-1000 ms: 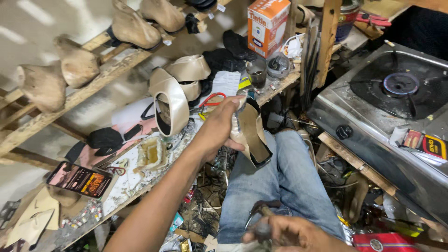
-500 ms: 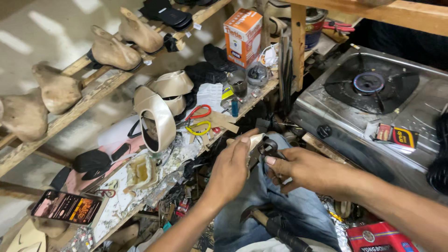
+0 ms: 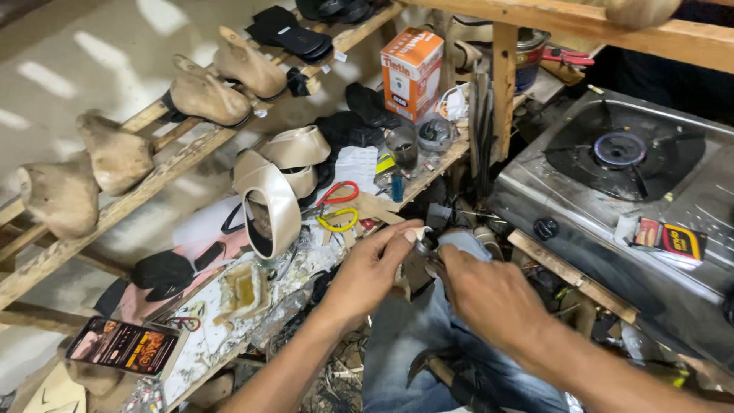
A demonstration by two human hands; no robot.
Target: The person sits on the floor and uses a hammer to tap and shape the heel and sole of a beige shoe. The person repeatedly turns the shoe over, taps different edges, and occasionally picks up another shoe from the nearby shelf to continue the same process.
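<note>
Dim, warm light — sharp focus

The scene is seen from a single camera worn on the head, aimed steeply downward and slightly forward over the lap. The left hand (image 3: 367, 275) and right hand (image 3: 489, 294) are caught close, low in the centre of the frame. The cluttered workbench (image 3: 222, 336) is taken in on the left, running diagonally away, and the gas stove (image 3: 612, 183) on the right. The wooden rack (image 3: 153, 180) is viewed from above. No second view is provided.
</note>
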